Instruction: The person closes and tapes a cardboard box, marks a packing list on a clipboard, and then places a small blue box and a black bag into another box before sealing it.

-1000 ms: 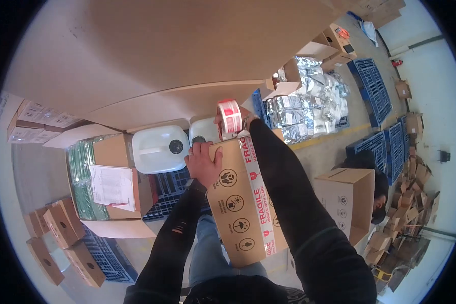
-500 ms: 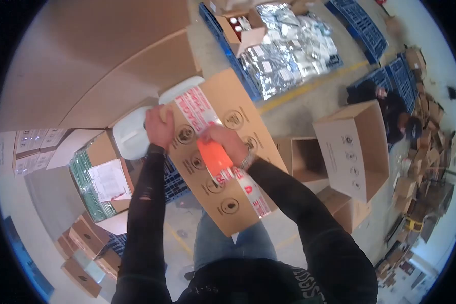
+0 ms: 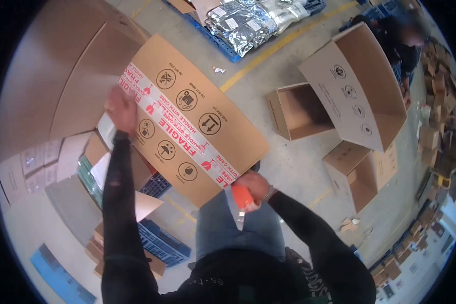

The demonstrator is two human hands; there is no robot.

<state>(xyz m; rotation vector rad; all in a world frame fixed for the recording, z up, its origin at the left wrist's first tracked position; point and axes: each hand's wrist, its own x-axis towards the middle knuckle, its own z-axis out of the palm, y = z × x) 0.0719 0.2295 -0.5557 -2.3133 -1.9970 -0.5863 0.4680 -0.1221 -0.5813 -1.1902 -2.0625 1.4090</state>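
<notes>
A closed cardboard box (image 3: 215,106), printed with handling symbols, lies tilted in front of me. Red-and-white "FRAGILE" tape (image 3: 177,129) runs lengthwise along its face. My right hand (image 3: 256,185) is wrapped round an orange tape dispenser (image 3: 241,197) at the box's near end, where the tape strip finishes. Against the far left edge of the box rests my left hand (image 3: 121,109), its fingers extended and slightly blurred. Part of a white container (image 3: 106,129) shows behind the left wrist, mostly covered by the box.
Large cardboard walls (image 3: 55,66) rise at the left. Open boxes (image 3: 357,83) stand on the floor to the right, near a person (image 3: 397,40) in dark clothing. Silver bags (image 3: 243,25) lie on a blue pallet (image 3: 202,30) at the back. Another blue pallet (image 3: 162,243) sits lower left.
The tape dispenser has moved down along the box to its near end, leaving tape across the face. My left hand has shifted left along the box edge. The view has turned.
</notes>
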